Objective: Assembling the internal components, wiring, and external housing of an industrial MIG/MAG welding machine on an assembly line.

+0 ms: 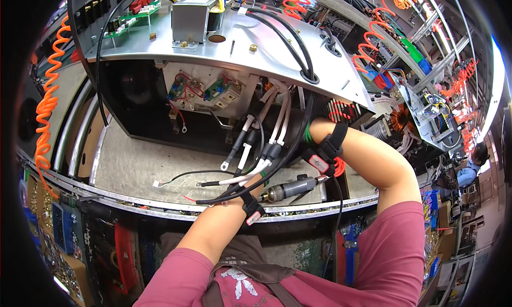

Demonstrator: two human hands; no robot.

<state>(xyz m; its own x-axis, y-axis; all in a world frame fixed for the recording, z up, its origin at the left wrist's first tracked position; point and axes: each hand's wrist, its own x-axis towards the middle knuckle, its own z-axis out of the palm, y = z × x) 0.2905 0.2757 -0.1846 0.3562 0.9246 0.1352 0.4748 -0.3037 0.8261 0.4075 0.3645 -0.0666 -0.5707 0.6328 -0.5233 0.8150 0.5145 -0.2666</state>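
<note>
A large metal housing (298, 45) with a silver top plate stands in front of me. From its open front hangs a bundle of white and black cables with ring terminals (269, 152). My left hand (257, 185) reaches up under these cables, which hide its fingers. My right hand (314, 130) goes behind a thick black cable (300, 152) into the housing's right side, and its fingers are hidden as well. What either hand holds cannot be seen. On the bench, just right of my left wrist, lies a grey power screwdriver (290, 189).
A transformer (190, 21) and a green circuit board (130, 24) sit on top of the housing. An orange coiled hose (45, 115) hangs at the left. Blue parts bins (64, 227) stand below the bench's metal edge (144, 205). Another person (469, 171) sits far right.
</note>
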